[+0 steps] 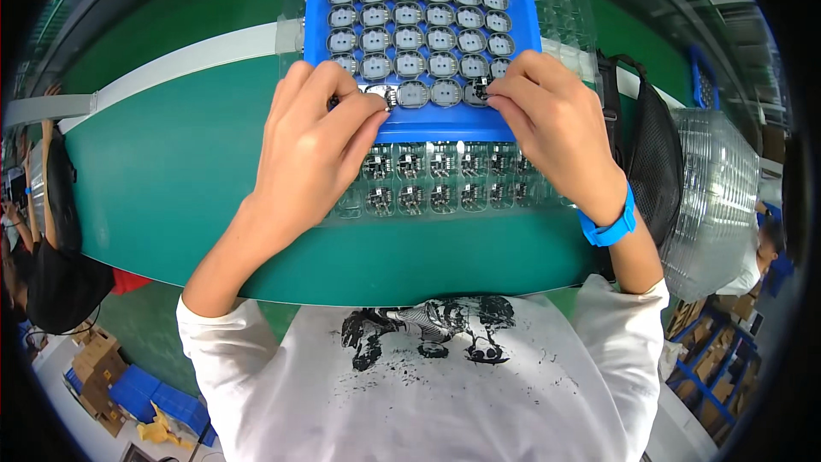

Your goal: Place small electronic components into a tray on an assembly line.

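Observation:
A blue tray point(428, 127) holds rows of grey oval housings point(407, 13). My left hand point(315, 124) is over the tray's near left part, thumb and fingertips pinched on a small metallic part point(391, 97) at a front-row housing. At the right end of that row, the thumb and index finger of my right hand point(552, 107) pinch a small black part point(481, 88) over a housing. Below the blue tray lies a clear plastic tray point(346, 205) with small black-and-metal parts point(410, 197) in its pockets. My fingers partly cover the housings beneath them.
The trays lie on a green table point(171, 171). A black mesh-backed chair point(654, 145) and a stack of clear plastic trays point(714, 197) stand at the right. Other people sit at the far left and right edges. Cardboard boxes point(94, 368) and blue bins point(162, 398) stand at lower left.

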A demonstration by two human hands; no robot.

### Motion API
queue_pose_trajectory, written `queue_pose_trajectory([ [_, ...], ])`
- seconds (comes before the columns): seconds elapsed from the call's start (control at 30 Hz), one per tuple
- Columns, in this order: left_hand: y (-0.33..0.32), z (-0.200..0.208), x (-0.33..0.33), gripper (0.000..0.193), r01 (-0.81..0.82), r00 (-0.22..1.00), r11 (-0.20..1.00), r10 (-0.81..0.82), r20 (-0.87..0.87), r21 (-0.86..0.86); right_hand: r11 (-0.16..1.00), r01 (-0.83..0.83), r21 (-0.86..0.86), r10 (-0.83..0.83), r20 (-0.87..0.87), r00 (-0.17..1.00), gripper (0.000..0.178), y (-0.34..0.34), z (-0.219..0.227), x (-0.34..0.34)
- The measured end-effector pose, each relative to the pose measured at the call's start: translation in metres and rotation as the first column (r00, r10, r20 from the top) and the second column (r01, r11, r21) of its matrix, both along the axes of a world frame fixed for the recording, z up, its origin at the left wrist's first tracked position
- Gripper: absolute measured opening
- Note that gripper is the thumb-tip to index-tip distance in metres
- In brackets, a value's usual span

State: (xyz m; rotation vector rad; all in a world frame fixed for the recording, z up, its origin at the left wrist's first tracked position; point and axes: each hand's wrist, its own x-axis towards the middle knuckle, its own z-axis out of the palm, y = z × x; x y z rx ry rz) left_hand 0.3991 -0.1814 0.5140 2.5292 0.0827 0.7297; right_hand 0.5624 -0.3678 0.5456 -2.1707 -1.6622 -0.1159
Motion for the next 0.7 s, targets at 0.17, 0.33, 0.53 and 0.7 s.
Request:
queue_pose_trajectory([
  [0.17,0.0026,-0.0034,0.0042,0.011,-0.021,0.999,0.998,0.023,-0.037,0.053,1.000,-0.003,-0.031,0.005,0.035,0.999,0.010,0.0013,-0.0034,-0.0024],
  [0.33,0.0043,-0.0074,0.0049,0.011,-0.019,0.998,0.999,0.021,-0.060,0.031,0.999,-0.014,-0.038,0.015,0.030,0.999,0.009,0.0026,-0.0063,-0.0034],
  [0.53,0.0034,-0.0052,0.0042,0.010,-0.013,0.997,0.998,0.017,-0.071,0.058,0.999,-0.020,-0.027,0.020,0.014,1.000,0.009,0.0016,-0.0079,-0.0032],
  [0.7,0.0064,-0.0044,0.0041,0.010,0.013,0.995,0.995,-0.004,-0.100,0.099,1.000,-0.025,-0.007,0.025,0.015,1.000,0.008,0.0011,-0.0114,-0.0020],
])
